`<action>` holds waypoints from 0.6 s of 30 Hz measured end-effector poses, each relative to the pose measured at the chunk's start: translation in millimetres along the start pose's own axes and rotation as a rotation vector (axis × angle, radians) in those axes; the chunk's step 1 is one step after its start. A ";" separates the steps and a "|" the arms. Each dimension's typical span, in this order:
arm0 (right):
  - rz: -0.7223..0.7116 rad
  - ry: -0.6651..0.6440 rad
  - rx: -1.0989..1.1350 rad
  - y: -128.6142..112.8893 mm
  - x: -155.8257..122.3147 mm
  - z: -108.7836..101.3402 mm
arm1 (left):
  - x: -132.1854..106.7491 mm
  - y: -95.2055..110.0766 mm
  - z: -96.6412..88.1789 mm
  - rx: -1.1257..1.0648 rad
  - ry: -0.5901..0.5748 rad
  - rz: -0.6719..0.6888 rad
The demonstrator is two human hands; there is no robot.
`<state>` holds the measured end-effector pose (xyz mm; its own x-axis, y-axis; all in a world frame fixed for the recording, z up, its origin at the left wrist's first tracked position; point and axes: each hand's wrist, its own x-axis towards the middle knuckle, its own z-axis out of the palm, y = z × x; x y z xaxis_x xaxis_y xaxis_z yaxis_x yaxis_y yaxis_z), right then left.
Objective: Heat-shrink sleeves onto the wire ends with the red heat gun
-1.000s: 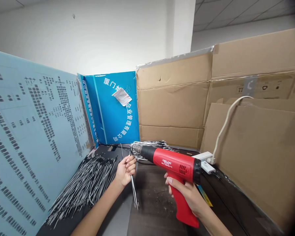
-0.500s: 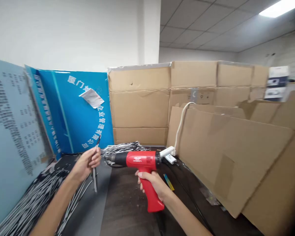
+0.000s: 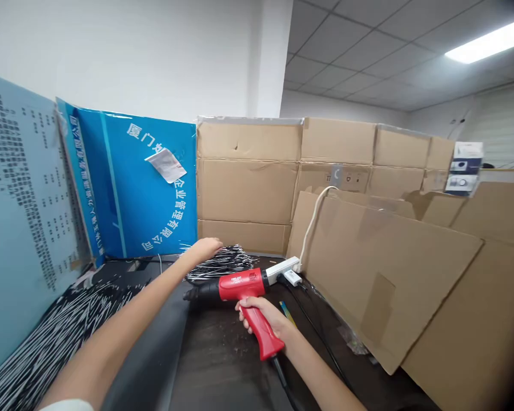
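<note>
Seen from the wearer's head, a person's left hand (image 3: 206, 249) reaches forward to a far pile of black-and-white wires (image 3: 229, 261) by the cardboard wall (image 3: 244, 188). Half a second ago that hand held a thin bundle upright beyond the nozzle; now no bundle can be made out in it. Its fingers are hidden, so whether its grip has hold of anything cannot be told. The right hand (image 3: 269, 313) has its grip wrapped around the handle of a red heat gun (image 3: 240, 283), held over the dark counter (image 3: 214, 365), the black nozzle pointing left, near the pile. The change suggests that heating this bundle has paused and it is being laid on the far pile. A larger wire pile (image 3: 64, 325) lies at left.
</note>
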<state>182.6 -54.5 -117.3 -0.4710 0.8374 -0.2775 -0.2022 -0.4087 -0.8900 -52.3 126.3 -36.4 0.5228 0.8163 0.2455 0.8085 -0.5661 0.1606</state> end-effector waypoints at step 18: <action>0.025 -0.016 0.007 -0.2 7.1 -13.9 | -5.2 3.5 45.3 0.038 0.210 0.002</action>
<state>191.2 -43.5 -124.2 -0.4897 0.8210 -0.2935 -0.1966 -0.4319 -0.8802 -40.0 125.3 -80.4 0.4600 0.7712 0.4400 0.8190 -0.5599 0.1251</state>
